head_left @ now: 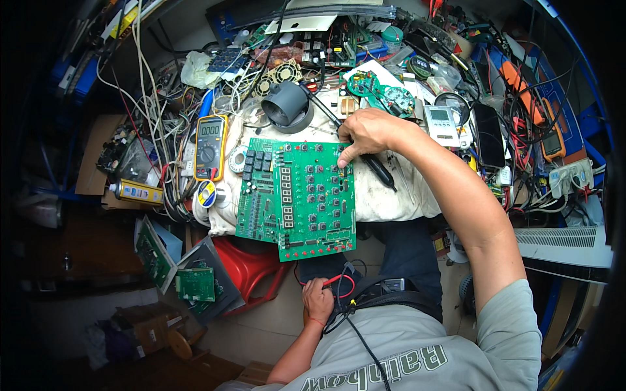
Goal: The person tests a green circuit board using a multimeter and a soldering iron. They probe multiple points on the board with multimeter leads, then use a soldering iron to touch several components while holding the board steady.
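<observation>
My right hand [366, 135] reaches over from the right and pinches the top right corner of a green circuit board [328, 220], thumb on its face. The board carries a black column of digit displays, rows of small push buttons and red parts along its near edge. It overlaps a second green circuit board [255, 212] with black relays, to its left. Beside my right hand lies a black pen-like tool [379, 173]. Low in front of my body, my left hand [317, 301] is closed around a red test probe [337, 279] with a looping lead; its fingertips are partly hidden.
Left of the boards lies a yellow multimeter [210, 148]. Behind them stands a grey round cup-like piece [283, 104]. Cables, boards and tools crowd the bench's back. A red plastic stool [251, 270] stands below the bench's front edge, beside leaning panels [218, 277].
</observation>
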Demonstrator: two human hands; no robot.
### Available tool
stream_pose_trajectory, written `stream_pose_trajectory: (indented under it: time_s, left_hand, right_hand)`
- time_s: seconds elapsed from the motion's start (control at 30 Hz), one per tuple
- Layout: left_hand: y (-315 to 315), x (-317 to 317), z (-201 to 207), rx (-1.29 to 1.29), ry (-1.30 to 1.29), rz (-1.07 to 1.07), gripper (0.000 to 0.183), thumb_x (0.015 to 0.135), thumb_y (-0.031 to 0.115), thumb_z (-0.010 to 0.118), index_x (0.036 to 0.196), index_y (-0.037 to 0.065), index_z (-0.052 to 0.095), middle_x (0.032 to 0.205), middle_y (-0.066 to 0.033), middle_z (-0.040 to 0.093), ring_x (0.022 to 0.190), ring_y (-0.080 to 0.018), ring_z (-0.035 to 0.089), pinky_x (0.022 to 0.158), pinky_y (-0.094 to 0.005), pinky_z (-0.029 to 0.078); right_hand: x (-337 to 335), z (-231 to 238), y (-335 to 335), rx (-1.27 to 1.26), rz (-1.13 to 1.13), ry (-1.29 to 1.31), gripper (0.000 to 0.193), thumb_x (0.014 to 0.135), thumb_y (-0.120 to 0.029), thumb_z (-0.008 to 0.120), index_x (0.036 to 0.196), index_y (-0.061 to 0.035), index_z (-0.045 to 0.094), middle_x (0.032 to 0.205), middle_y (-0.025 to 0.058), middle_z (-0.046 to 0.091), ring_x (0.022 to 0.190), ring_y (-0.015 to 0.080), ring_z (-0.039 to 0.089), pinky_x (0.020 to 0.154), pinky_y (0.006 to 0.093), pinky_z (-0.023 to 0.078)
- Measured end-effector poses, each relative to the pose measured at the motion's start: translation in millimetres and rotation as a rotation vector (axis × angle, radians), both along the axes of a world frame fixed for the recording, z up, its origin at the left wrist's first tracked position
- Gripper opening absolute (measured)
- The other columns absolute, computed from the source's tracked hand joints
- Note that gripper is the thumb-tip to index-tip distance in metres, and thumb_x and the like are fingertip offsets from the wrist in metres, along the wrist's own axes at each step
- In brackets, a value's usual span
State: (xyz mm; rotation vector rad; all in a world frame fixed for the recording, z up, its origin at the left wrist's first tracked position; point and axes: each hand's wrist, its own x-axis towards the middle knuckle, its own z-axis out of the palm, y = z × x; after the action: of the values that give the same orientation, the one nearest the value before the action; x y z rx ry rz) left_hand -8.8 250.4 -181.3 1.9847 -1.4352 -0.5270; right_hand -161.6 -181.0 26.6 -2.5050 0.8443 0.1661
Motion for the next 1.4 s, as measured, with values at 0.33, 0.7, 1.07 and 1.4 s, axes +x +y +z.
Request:
stream_pose_trajectory:
  time_s: [0.33, 0.7, 1.07, 1.4]
  left_hand:
    - [-1.9, -0.5, 4.5, 0.001, 0.000, -0.008, 0.017, 0.082, 0.004, 0.054, 0.092, 0.004, 0.067, 0.086, -0.0143, 0.068, 0.085, -0.0385, 0.064, 0.080, -0.0489, 0.050]
    - [-1.0, 0.0, 1.2, -0.001, -0.001, -0.004, 0.017, 0.081, 0.005, 0.055, 0.093, 0.005, 0.067, 0.086, -0.0138, 0.068, 0.084, -0.0380, 0.064, 0.081, -0.0481, 0.050]
    - [0.4, 0.2, 0.3, 0.030, 0.005, 0.002, 0.016, 0.083, 0.005, 0.056, 0.093, 0.006, 0.068, 0.090, -0.0142, 0.070, 0.088, -0.0395, 0.065, 0.080, -0.0508, 0.050]
    - [0.9, 0.8, -0.5, 0.033, 0.008, -0.006, 0.015, 0.084, 0.006, 0.056, 0.093, 0.006, 0.068, 0.090, -0.0138, 0.069, 0.088, -0.0390, 0.064, 0.081, -0.0498, 0.049]
  right_hand:
    - [-1.7, -4.7, 0.2, 0.017, -0.008, -0.026, 0.071, 0.075, -0.070, 0.085, 0.102, -0.0048, 0.078, 0.095, 0.0173, 0.077, 0.099, 0.0370, 0.073, 0.086, 0.0478, 0.056]
    - [-4.6, 0.9, 3.3, 0.071, -0.049, -0.021, 0.076, 0.073, -0.071, 0.086, 0.106, -0.0034, 0.077, 0.098, 0.0183, 0.077, 0.100, 0.0382, 0.073, 0.087, 0.0484, 0.056]
    - [-3.8, 1.4, 13.6, -0.107, 0.033, -0.020, 0.082, 0.065, -0.069, 0.091, 0.103, 0.0015, 0.073, 0.096, 0.0230, 0.076, 0.099, 0.0437, 0.073, 0.088, 0.0514, 0.056]
    - [0.5, 5.1, 13.1, -0.078, 0.006, 0.040, 0.080, 0.064, -0.068, 0.092, 0.103, 0.0001, 0.074, 0.098, 0.0200, 0.077, 0.101, 0.0402, 0.074, 0.090, 0.0491, 0.055]
